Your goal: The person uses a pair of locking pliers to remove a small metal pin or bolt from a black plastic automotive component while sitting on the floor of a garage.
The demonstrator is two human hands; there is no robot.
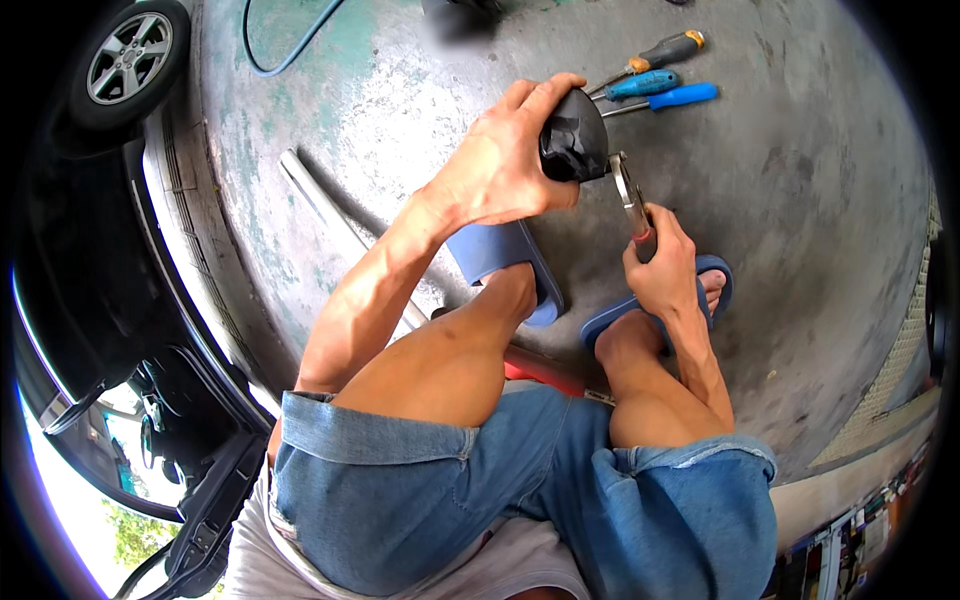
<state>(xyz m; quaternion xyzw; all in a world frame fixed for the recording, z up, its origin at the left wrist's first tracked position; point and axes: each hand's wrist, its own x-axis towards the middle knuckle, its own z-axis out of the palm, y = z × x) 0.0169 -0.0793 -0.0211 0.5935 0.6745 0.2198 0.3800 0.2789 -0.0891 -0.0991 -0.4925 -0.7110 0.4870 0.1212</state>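
Note:
A black, rounded part (572,140) with a wrinkled face is held up over the floor. My left hand (500,160) is closed around it, thumb below and fingers along its top edge. In my right hand (662,262), the fingers wrap the red handle of a pair of pliers (630,190). The metal jaws point up beside the right edge of the black part; whether they touch it I cannot tell. Just beyond the part lie three screwdrivers: one grey and orange (668,52), one teal (642,84) and one bright blue (684,96).
A silver metal tube (325,208) lies on the concrete floor (780,240) left of my feet. Something red (545,370) shows beneath my legs. A blue hose (262,70), a blurred dark object (460,18) and a car wheel (130,58) are farther off.

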